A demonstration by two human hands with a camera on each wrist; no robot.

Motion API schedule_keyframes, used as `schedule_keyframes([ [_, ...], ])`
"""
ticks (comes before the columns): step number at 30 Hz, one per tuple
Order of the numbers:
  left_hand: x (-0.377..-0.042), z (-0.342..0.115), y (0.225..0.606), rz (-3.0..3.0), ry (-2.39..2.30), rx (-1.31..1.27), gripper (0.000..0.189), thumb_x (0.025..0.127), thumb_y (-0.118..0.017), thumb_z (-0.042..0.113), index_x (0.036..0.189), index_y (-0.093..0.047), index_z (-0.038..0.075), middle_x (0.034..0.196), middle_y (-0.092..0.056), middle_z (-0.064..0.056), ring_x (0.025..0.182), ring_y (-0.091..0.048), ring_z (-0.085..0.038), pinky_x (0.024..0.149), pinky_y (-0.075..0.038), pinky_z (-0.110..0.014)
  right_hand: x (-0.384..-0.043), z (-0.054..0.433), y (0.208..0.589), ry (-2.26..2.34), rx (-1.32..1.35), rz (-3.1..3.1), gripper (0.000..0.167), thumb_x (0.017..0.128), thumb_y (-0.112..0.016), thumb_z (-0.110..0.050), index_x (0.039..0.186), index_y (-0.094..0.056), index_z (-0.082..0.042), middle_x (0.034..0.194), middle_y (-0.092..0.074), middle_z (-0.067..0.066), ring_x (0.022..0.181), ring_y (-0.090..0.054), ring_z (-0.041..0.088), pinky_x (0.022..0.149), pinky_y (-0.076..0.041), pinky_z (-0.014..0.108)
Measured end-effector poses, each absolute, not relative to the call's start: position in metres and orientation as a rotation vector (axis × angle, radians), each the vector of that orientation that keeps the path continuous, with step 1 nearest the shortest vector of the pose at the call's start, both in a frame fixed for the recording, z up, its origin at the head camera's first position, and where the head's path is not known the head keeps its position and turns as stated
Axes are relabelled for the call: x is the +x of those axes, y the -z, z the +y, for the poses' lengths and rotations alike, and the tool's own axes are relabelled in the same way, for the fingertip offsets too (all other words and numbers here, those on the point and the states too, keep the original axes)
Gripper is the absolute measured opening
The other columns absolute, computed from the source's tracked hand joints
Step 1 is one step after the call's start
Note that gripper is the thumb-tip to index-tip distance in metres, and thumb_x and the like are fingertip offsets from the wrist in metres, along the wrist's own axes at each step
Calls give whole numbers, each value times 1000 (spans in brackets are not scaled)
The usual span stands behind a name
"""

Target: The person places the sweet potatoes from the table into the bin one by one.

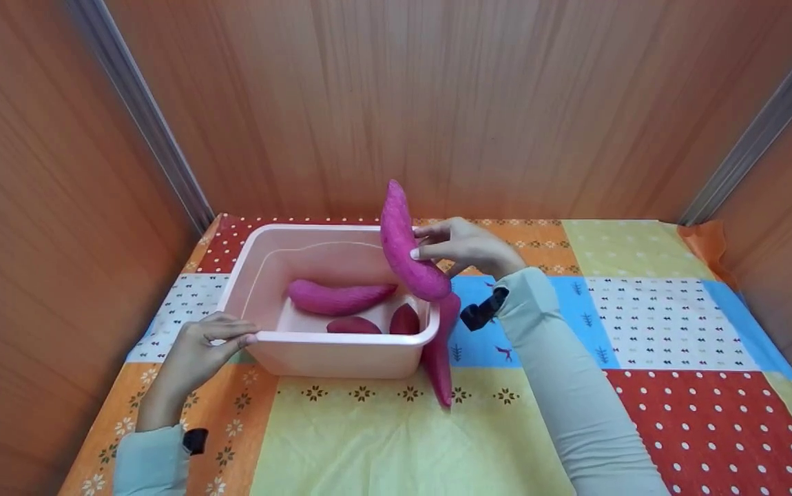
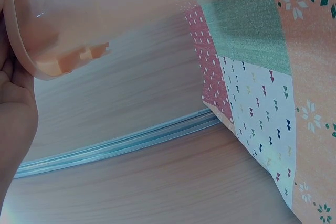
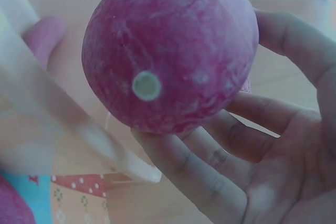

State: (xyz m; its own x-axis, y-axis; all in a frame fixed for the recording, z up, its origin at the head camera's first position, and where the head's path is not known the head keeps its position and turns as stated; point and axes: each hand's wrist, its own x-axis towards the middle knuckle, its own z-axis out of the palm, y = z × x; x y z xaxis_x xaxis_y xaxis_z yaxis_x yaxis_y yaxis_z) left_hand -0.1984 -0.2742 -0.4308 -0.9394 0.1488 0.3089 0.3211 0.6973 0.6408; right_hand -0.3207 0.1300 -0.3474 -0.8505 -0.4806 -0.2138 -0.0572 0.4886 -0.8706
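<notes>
My right hand [image 1: 472, 246] holds a long, curved, magenta sweet potato [image 1: 403, 241] nearly upright over the right rim of a pale pink plastic tub [image 1: 341, 355]. In the right wrist view, the blunt end of this sweet potato [image 3: 173, 51] faces the camera, with a small pale round spot. With fingers and thumb, my left hand [image 1: 196, 351] grips the tub's front left corner. Inside lie a sweet potato [image 1: 337, 296] and two darker reddish pieces [image 1: 404, 320], partly hidden by the front wall. Another sweet potato [image 1: 441, 358] lies outside, along the tub's right side.
A patchwork-print cloth [image 1: 396, 441] covers the table. Wood-grain panels [image 1: 396, 103] stand at the back and both sides, with metal strips [image 1: 155, 131] at the corners. Dark straps [image 1: 484, 310] show at both wrists.
</notes>
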Motion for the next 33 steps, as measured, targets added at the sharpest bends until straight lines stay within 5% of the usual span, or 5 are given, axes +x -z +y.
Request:
schedule_keyframes([
  [7, -200, -273, 434, -2611, 1060, -425, 22, 78, -78, 7, 99, -78, 10, 93, -74, -3, 87, -59, 4, 78, -47, -5, -322, 118, 347, 1293, -447, 2321, 58, 82, -76, -33, 134, -56, -18, 119, -64, 6, 104, -62, 24, 76, -60, 37],
  [33, -197, -271, 431, -2650, 1081, -382, 23, 80, -76, 8, 102, -77, 10, 96, -74, -3, 89, -58, 5, 80, -48, -7, -328, 85, 357, 1180, -454, 2288, 57, 82, -76, -30, 133, -56, -13, 120, -63, 6, 102, -61, 23, 77, -59, 35],
])
